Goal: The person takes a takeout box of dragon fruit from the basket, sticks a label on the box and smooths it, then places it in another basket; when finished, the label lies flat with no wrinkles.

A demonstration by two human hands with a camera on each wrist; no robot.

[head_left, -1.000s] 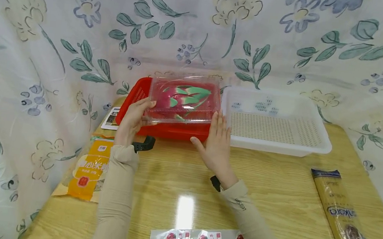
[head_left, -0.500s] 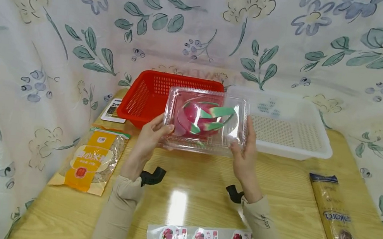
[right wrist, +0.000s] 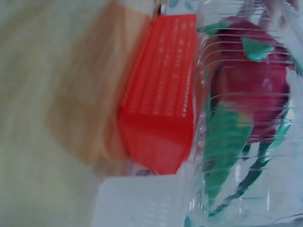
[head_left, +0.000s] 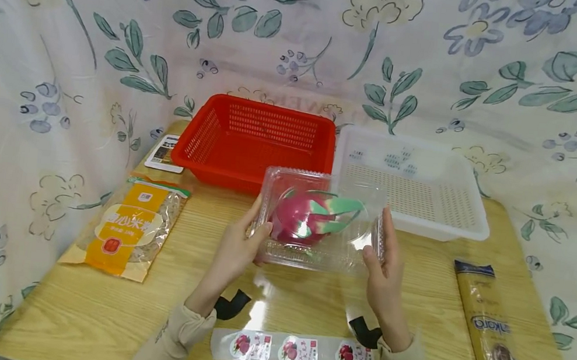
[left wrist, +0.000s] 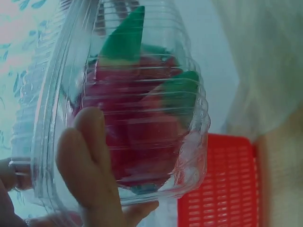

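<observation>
A clear plastic clamshell box (head_left: pixel 349 257) with a pink and green dragon fruit (head_left: pixel 297 216) inside is held up over the table, in front of the two baskets. My left hand (head_left: pixel 239 245) grips its left end, thumb on the near side; in the left wrist view the fingers (left wrist: pixel 90 165) press against the ribbed wall. At the other end my right hand (head_left: pixel 386 278) holds the box between thumb and fingers. Through the clear side in the right wrist view, the dragon fruit (right wrist: pixel 251 85) shows with its green leaf tips; that hand is barely seen there.
A red basket (head_left: pixel 251 185) and a white basket (head_left: pixel 431 227) stand at the back. On the left lie an orange food packet (head_left: pixel 127 227) and a small printed card (head_left: pixel 164 155). A pasta packet (head_left: pixel 489 330) lies right, a strip of fruit stickers (head_left: pixel 297 351) in front.
The box with the dragon fruit has come from over the red basket toward me and to the right. My right hand, flat against its side earlier, now grips the right end.
</observation>
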